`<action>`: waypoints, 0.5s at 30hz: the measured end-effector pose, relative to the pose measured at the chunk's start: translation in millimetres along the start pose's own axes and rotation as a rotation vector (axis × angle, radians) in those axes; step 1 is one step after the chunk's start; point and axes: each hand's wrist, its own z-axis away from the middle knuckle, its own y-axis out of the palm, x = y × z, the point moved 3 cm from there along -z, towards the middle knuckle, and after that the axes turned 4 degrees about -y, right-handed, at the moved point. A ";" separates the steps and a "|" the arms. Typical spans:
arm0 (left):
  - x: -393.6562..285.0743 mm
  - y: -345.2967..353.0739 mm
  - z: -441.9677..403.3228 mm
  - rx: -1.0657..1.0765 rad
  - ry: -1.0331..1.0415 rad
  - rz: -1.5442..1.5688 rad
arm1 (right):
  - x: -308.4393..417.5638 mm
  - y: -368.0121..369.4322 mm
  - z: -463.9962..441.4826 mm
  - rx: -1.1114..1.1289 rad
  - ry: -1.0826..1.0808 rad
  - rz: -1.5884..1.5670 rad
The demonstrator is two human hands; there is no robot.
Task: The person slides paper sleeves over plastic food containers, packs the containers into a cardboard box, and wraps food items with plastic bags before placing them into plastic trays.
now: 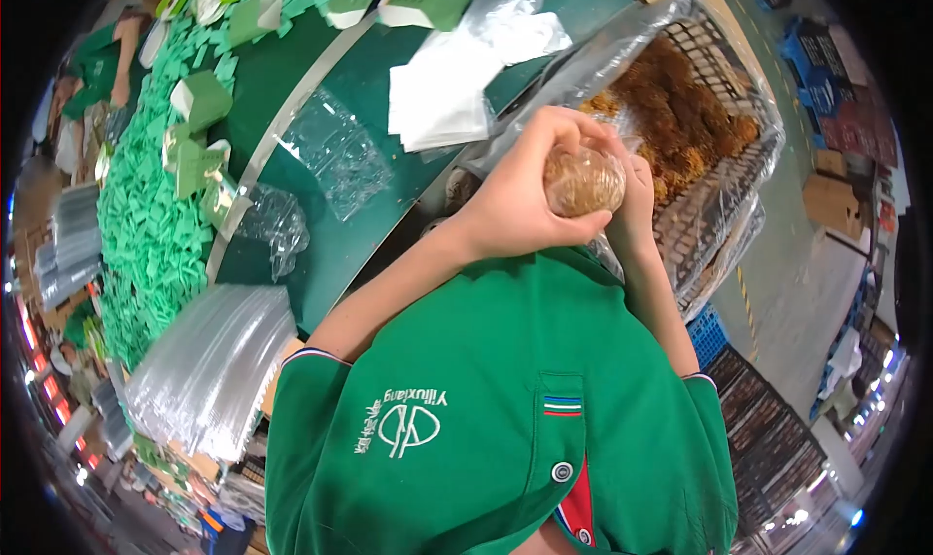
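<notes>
One film-wrapped brown ball (584, 181) sits between the two hands, above the chest and at the near edge of the lined crate (765, 118). The left hand (515, 190) grasps it, thumb beneath and fingers curled over the top; the right hand (637, 193) is curled at its 3 o'clock side, but whether it grips or only steadies is hidden. It looks light and slightly yielding, perhaps crumbly inside, with slick film — a broad, cupped hold around the middle should serve better than a hard pinch. From the ball, brown clumps (695, 108) lie in the crate toward 1 o'clock, white sheets (437, 108) at 10, a clear plastic tray (340, 156) at 9, and stacked clear trays (214, 370) at 8. Farther out at 9 are green pieces (146, 234). The crate's raised, plastic-covered rim crowds the right forearm — loose liner there could snag.
</notes>
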 end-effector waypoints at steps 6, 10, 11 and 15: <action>29.2 -43.1 32.5 -0.260 -0.237 0.443 | -26.8 28.5 -0.4 0.298 0.176 0.173; 50.9 -130.5 70.6 -0.797 -0.292 0.102 | -24.6 36.0 -9.0 0.328 0.050 0.295; 62.7 -154.7 81.9 -0.891 -0.334 -0.151 | -24.6 37.5 -9.8 0.322 0.032 0.312; 83.9 -194.0 94.3 -0.891 -0.649 -0.873 | -24.3 42.8 -9.2 0.297 -0.009 0.389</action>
